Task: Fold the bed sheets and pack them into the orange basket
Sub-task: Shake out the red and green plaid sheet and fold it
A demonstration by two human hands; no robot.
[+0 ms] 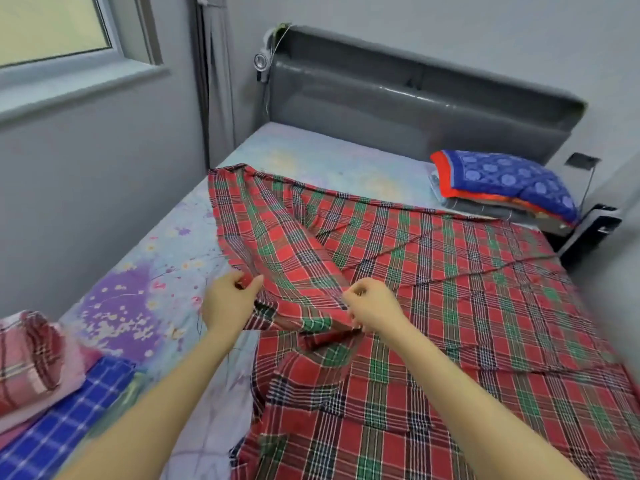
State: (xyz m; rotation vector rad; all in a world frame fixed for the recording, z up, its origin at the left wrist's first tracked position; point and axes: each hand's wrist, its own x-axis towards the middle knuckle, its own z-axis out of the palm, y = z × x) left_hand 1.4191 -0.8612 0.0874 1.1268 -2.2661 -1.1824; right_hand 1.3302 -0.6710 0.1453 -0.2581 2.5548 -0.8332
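Observation:
A red and green plaid bed sheet (pixel 450 289) lies spread over the right and middle of the bed, with a long strip folded back toward the far left. My left hand (pixel 228 301) pinches the sheet's edge near the bed's middle. My right hand (pixel 372 306) grips a bunched fold of the same sheet a little to the right. A folded blue checked sheet (pixel 65 420) and a pink plaid bundle (pixel 29 355) sit at the near left. No orange basket is in view.
The mattress (pixel 166 258) wears a pale floral cover. A stack of folded cloths topped by a blue and orange one (pixel 505 183) rests at the far right by the grey headboard (pixel 415 109). A wall with a window (pixel 52 26) runs along the left.

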